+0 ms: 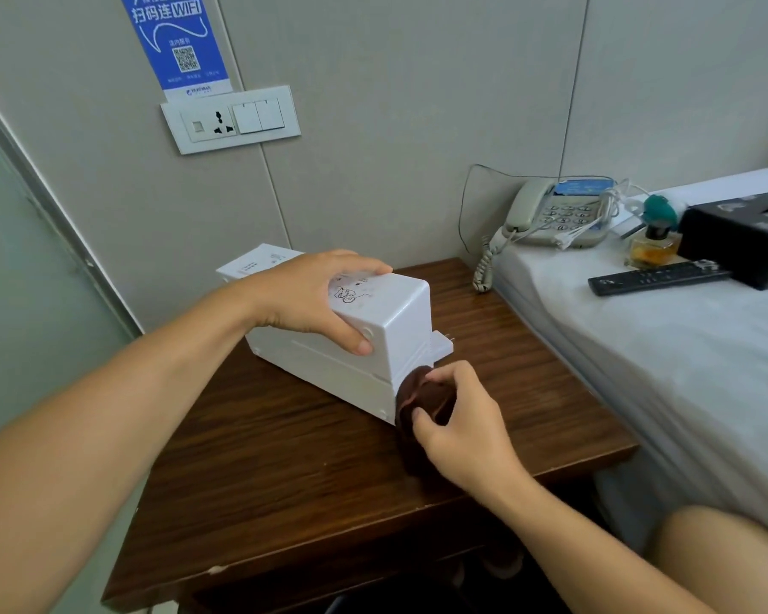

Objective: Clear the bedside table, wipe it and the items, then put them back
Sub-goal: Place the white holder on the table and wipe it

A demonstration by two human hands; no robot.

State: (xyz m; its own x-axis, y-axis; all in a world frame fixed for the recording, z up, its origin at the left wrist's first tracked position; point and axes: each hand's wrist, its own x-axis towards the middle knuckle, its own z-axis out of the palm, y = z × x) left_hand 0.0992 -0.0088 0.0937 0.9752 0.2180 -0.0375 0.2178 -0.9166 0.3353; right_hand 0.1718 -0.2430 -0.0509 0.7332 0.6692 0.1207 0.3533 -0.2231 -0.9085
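The white rectangular plastic box [364,330] is clamped from above by the left hand [315,299], fingers over its far edge and thumb on the near side. A bunched dark brown cloth [422,405] is pinched in the right hand [466,427] and pressed against the box's end face at four o'clock. The box rests mid-way on the dark wooden counter [284,458]. Should the wiping push outweigh the hold, the box could be skidded toward ten o'clock. The beige corded telephone [555,212], black remote control [652,277] and black tissue box [737,241] are parked on the bed at two o'clock.
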